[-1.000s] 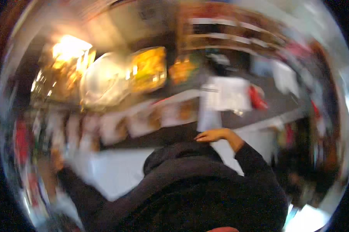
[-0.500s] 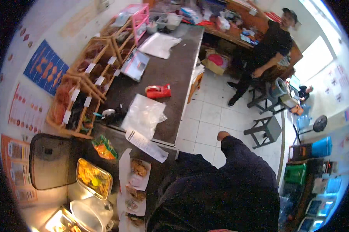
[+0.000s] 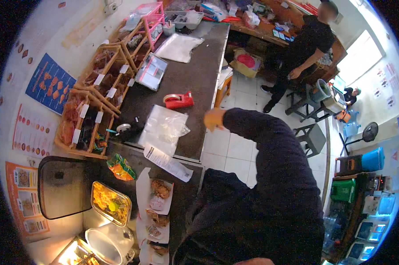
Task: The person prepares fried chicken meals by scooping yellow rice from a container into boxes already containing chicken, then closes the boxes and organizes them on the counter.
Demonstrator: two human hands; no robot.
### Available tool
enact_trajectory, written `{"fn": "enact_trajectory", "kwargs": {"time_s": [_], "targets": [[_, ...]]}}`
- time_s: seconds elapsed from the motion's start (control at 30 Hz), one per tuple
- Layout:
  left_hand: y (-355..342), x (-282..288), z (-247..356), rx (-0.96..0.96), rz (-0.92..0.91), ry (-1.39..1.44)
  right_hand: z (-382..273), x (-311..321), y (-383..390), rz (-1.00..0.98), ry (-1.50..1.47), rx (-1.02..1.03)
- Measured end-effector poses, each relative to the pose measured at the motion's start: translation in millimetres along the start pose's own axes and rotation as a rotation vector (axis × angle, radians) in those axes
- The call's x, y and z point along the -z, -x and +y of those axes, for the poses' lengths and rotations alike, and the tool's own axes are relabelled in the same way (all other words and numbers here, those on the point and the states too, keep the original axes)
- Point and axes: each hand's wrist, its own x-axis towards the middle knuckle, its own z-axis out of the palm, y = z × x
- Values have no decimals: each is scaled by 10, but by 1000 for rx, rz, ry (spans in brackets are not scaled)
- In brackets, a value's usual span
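My right hand (image 3: 214, 118) reaches out over the counter's front edge toward clear plastic bags (image 3: 162, 126), not touching them; its fingers are blurred. A white paper slip (image 3: 168, 164) lies below the bags, and a red tape dispenser (image 3: 179, 99) stands above them. Open boxes of fried food (image 3: 160, 190) line the nearer counter (image 3: 181, 198), beside a green-orange packet (image 3: 121, 167) and a steel tray of yellow food (image 3: 111, 203). My left hand is not in view.
Wooden racks (image 3: 91, 119) line the wall. A person in black (image 3: 310, 39) stands by the back desk (image 3: 261, 28); another person (image 3: 350, 96) is farther right. A stool (image 3: 310, 139), a blue bin (image 3: 372, 157) and a fan (image 3: 369, 131) are on the right.
My view swung round toward the long counter and room. Since half a second ago my right arm has risen and moved forward and left, toward the plastic bags.
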Motion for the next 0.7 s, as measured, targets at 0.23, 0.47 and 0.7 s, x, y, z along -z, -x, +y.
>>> {"fn": "enact_trajectory", "kwargs": {"time_s": [0.23,0.47,0.7], "targets": [[26,-73,-61,16,-3,-16,-1799,-409,-796,-62,-935,489],[154,60,-84,46,21,-50,-1309,-1204,-462,10,-807,552],[180,16,-126,64,7,-67,-188,-1953,638,-168,-301,-876]]}}
